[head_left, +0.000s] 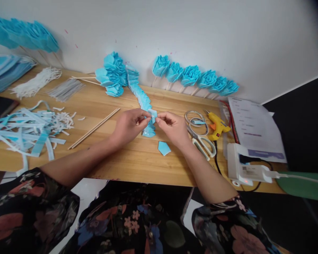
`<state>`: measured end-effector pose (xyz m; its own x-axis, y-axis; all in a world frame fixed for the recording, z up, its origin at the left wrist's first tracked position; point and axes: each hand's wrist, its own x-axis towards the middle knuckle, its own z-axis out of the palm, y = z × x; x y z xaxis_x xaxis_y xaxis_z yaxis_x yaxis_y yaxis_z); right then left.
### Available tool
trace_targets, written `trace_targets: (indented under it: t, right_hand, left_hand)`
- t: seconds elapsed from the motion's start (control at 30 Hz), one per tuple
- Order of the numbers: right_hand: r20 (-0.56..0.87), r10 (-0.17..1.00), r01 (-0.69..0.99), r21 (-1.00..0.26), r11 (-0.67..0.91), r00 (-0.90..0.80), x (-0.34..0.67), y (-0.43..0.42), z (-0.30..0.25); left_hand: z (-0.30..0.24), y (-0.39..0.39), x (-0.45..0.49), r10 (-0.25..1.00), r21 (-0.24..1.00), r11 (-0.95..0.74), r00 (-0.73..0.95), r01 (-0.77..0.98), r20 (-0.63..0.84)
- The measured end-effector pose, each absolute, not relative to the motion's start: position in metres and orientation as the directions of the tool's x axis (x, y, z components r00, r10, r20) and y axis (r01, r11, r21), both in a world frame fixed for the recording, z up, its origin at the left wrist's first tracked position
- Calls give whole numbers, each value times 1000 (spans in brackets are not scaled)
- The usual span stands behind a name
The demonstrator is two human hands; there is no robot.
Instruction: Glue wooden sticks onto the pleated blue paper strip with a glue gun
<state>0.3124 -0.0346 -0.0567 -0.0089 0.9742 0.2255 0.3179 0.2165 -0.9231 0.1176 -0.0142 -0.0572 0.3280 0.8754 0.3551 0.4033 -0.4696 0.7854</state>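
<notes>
The left hand and right hand pinch a small light-blue fabric piece between thumbs and fingertips, just above the lower part of a curved row of overlapping blue petals; nearer the person, one flat pentagonal piece lies apart, apparently not yet shaped; so the petal shaping looks nearly done for this batch, while two bare wooden sticks seem unused. Six blue fabric flowers on sticks lean at right, finished by the look of them; a flower cluster lies behind the petals, and more stemmed flowers lean at far left.

Around these, the wood-grain table bears scissors, a yellow glue gun and a white power strip at right; at left lie trimmed strips, white cords, thin grey strips and stacked blue masks; a pale wall rises behind.
</notes>
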Motion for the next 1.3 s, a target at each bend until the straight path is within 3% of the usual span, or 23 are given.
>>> trace_targets:
  t: [0.83, 1.13, 1.3]
  right_hand:
    - [240, 967, 388, -886, 253, -82, 309, -40, -52]
    - [67, 998, 138, -988, 65, 14, 321, -26, -60]
    - [-9, 1000, 12, -1000, -9, 10, 325, -23, -59]
  left_hand:
    - [-58, -15, 118, 898, 815, -412, 333, 408, 287]
    - [-48, -6, 112, 923, 864, -366, 254, 345, 290]
    - [-18, -15, 59, 914, 749, -399, 162, 529, 373]
